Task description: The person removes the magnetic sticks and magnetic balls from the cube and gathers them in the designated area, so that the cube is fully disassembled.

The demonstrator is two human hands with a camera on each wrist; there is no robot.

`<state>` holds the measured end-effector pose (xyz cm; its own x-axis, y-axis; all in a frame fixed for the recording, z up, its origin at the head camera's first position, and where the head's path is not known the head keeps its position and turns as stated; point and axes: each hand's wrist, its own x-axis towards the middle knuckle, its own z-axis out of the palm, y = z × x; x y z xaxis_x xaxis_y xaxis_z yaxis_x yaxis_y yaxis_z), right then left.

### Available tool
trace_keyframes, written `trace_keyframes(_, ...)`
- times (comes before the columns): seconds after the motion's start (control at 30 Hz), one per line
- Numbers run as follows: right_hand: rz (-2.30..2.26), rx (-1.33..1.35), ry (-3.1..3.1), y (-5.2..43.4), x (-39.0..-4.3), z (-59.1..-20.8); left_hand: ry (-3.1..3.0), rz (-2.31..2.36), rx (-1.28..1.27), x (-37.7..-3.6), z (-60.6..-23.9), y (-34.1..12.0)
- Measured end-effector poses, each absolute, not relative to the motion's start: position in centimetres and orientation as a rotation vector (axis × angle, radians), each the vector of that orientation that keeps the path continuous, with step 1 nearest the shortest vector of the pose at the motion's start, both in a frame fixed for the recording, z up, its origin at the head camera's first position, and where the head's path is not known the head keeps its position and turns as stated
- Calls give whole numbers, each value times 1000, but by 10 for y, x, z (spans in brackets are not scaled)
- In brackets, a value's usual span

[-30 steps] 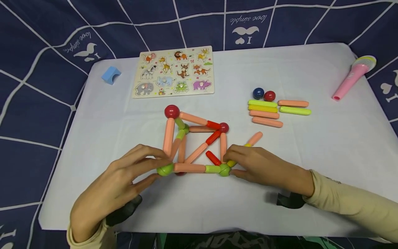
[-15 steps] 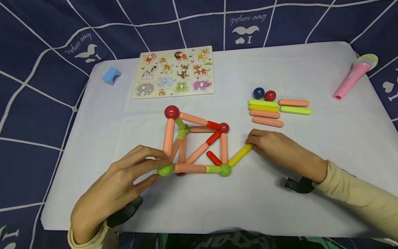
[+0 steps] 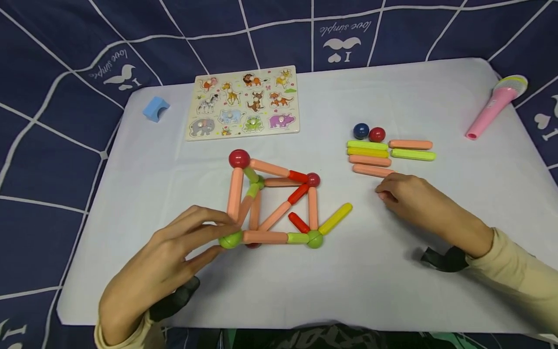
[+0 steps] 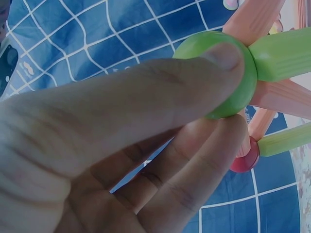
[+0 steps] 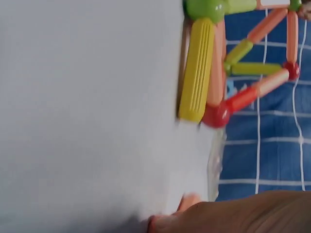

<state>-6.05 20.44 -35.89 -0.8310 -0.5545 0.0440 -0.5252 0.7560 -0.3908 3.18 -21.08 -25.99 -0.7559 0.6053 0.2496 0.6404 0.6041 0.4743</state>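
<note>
Magnetic rod-and-ball frame is standing near the middle of the white-covered bench, built from peach, red and green rods joined by red and green balls. Your left hand is pinching the green ball at the frame's near left corner, thumb and fingers curled around it; the left wrist view is showing the thumb pressing across that ball. A yellow rod is lying on the bench, slanting outward from the green ball at the near right corner and touching it. Your right hand is sitting well apart from the frame, beside a row of loose rods, with its fingers curled around the end of a peach rod that is only just showing. Two loose balls, blue and red, are lying just behind that row. Farther back are sitting an animal peg puzzle and a blue block, and a pink toy microphone is lying at the far right.
</note>
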Motion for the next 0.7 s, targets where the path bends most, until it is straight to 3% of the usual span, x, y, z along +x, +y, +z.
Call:
trace_keyframes(0.33,-501,-556,3029,240,-94,-356,-2773,-853,-1052,35,-260,-213)
trace_keyframes(0.57,-587,-520,3071,237,-98,-362,-2773,-864,-1076,34,-260,-211)
trace_keyframes(0.7,-663,-698,3064,221,-87,-353,-2751,-843,-1074,34,-259,-211)
